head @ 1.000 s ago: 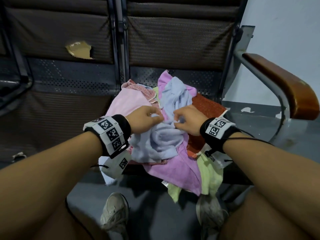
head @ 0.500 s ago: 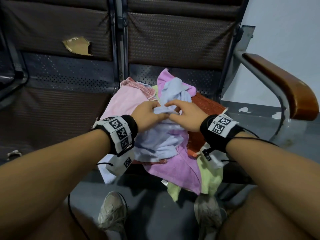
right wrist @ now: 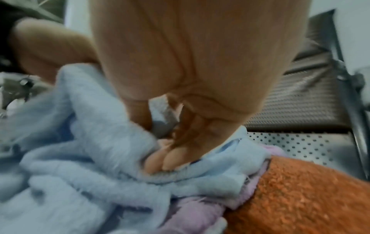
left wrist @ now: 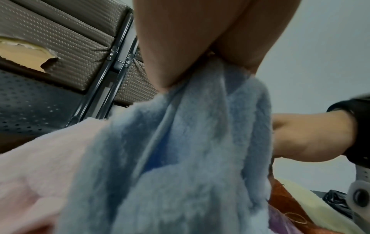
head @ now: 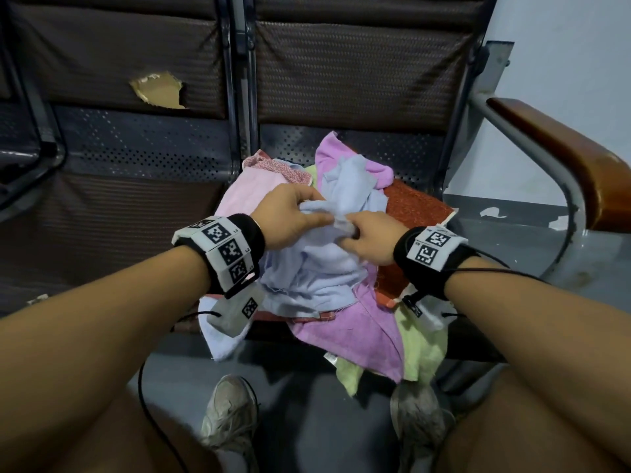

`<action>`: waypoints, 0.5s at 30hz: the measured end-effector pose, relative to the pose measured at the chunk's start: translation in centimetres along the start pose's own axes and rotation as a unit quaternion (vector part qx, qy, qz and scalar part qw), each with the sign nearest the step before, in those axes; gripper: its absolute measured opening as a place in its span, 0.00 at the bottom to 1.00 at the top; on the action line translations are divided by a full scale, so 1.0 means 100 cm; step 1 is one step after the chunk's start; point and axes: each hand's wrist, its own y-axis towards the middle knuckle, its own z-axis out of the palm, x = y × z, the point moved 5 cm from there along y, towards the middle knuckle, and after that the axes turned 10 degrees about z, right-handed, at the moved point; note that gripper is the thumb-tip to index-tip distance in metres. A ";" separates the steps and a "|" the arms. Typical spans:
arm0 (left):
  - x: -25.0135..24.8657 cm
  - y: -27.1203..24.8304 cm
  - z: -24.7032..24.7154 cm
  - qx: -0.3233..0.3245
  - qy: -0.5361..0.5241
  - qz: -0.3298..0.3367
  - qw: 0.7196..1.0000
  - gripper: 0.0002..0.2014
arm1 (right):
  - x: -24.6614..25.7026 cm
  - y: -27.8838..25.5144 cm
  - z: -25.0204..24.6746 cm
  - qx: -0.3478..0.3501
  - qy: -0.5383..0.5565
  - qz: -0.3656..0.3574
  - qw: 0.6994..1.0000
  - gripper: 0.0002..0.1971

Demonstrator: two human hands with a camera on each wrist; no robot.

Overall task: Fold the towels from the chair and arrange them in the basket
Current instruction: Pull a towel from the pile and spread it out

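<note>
Atop the towel heap on the chair seat [head: 403,155], we are pinching the light blue towel [head: 317,268] with both hands: our left hand [head: 290,216] and right hand [head: 370,237] grip one bunched edge, fingertips nearly touching. Beneath our grip are lying pink [head: 249,189], purple [head: 355,332], yellow-green [head: 423,343] and orange [head: 416,206] towels.

Both forearms reach forward, wrists banded. The left hand [head: 288,216] and right hand [head: 368,238] meet knuckle to knuckle, each with thumb and curled fingers [right wrist: 170,159] pinching the light blue towel [head: 314,274].
</note>
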 end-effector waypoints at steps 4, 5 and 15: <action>0.005 0.002 -0.008 -0.008 0.196 -0.026 0.980 0.15 | -0.018 0.001 -0.042 -0.205 0.078 -0.007 0.976 0.12; 0.006 0.003 -0.011 -0.018 0.228 -0.036 0.973 0.14 | -0.020 -0.003 -0.050 -0.236 0.100 -0.031 0.966 0.11; 0.023 0.014 -0.025 -0.167 -0.022 -0.204 0.964 0.13 | -0.034 -0.032 -0.053 -0.189 0.094 -0.041 0.977 0.12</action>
